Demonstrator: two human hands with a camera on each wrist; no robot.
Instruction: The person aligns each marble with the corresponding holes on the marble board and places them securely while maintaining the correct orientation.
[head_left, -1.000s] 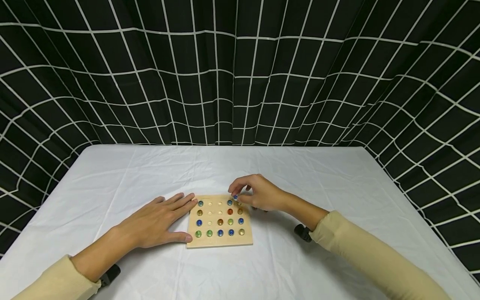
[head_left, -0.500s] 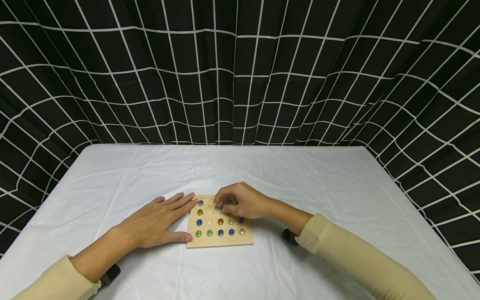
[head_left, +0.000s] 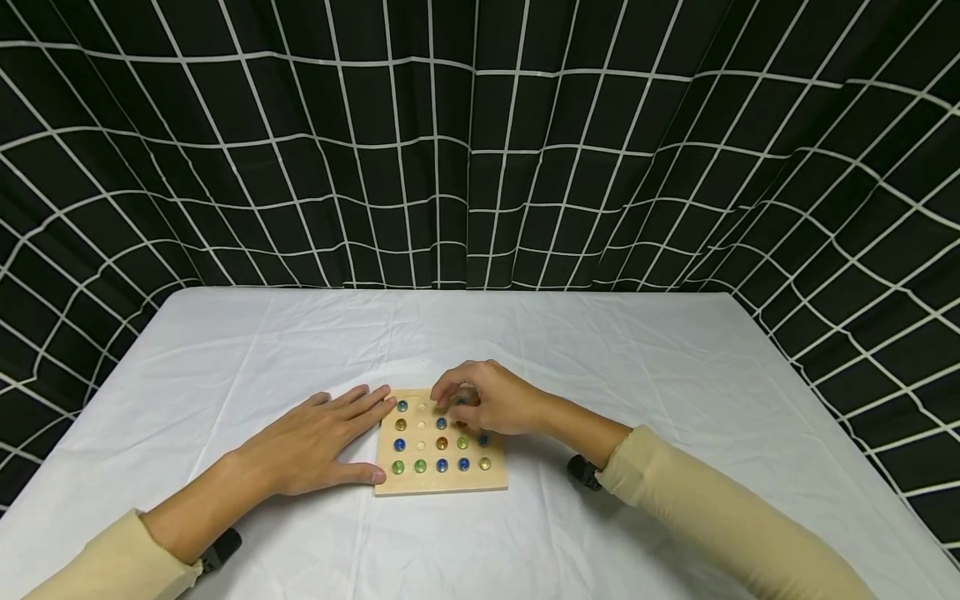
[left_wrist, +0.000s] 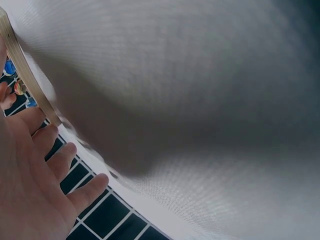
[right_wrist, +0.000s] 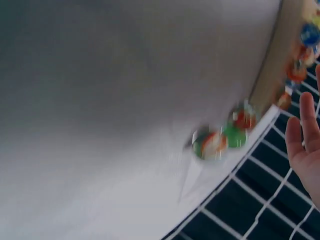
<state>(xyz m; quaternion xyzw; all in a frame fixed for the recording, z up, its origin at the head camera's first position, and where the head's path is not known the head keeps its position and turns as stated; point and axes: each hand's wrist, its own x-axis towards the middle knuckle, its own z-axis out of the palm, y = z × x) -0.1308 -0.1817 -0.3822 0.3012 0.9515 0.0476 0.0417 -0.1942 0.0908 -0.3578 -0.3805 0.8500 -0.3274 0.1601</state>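
A pale wooden board point(head_left: 442, 482) lies on the table, with rows of round hollows, many of them holding glass marbles. My left hand point(head_left: 315, 446) rests flat at its left side, fingertips and thumb on the edge. Over the back right part of the board is my right hand point(head_left: 498, 402), thumb and index finger parted. A blue marble point(head_left: 441, 423) sits in a middle hollow just below these fingertips. The hand hides some hollows at the back right. In the right wrist view, an orange marble point(right_wrist: 296, 72) shows on the board near the fingers.
Loose marbles point(right_wrist: 210, 145) lie on the white tablecloth point(head_left: 600, 350) beyond the board, in the right wrist view; the right hand covers that area in the head view. A black curtain point(head_left: 480, 167) with white grid lines surrounds the table's back and sides.
My right hand carried the blue marble left and toward me to the middle hollow, let go of it there and drew slightly back. My left hand stayed in place.
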